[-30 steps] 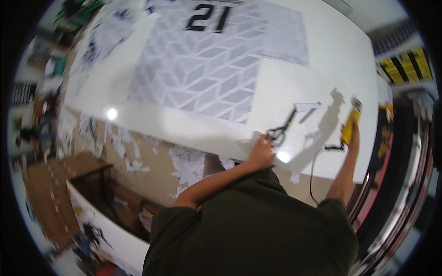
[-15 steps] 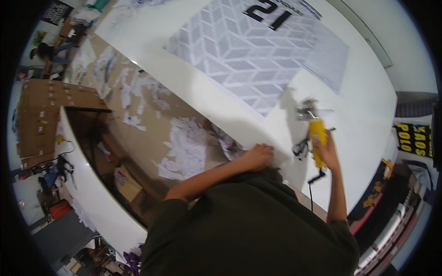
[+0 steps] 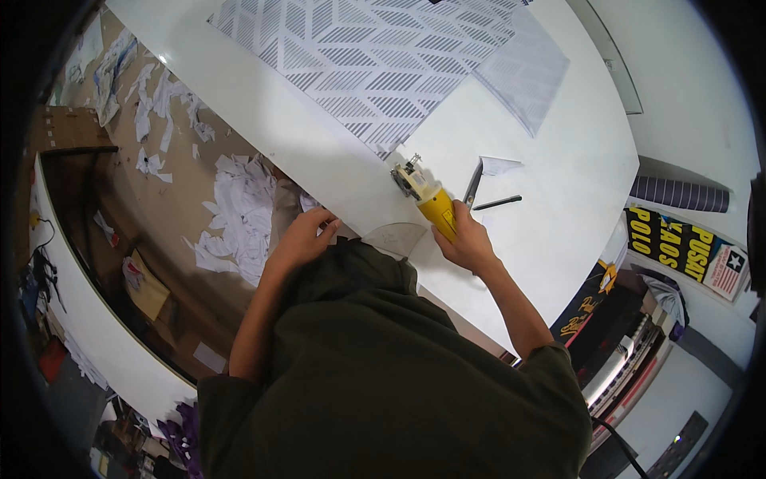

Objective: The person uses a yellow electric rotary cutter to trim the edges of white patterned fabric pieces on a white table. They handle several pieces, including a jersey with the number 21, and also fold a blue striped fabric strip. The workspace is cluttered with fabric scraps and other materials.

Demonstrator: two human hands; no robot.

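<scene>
My right hand [image 3: 467,239] grips a yellow electric cutter [image 3: 439,209], whose metal head is beside the lower corner of a grey-and-white chevron-patterned panel [image 3: 359,64]. My left hand [image 3: 309,235] rests by the front edge of the white table [image 3: 558,215], its fingers loosely bent with no held object visible. Scissors [image 3: 474,180], partly hidden by the cutter and my right hand, lie beside a white scrap [image 3: 499,166] and a thin black stick [image 3: 499,202]. A pale sheet [image 3: 527,80] adjoins the patterned panel.
Paper or fabric scraps [image 3: 235,215] cover part of the floor at left. An open white-sided counter [image 3: 96,295] stands behind them, near cardboard [image 3: 68,128]. On the right are a striped purple roll [image 3: 678,193], signs [image 3: 678,247] and stacked long materials [image 3: 614,359].
The view has turned. My right hand brought the cutter leftward from the table's right side to the patterned panel's corner. My left hand left the scissors and moved to the edge.
</scene>
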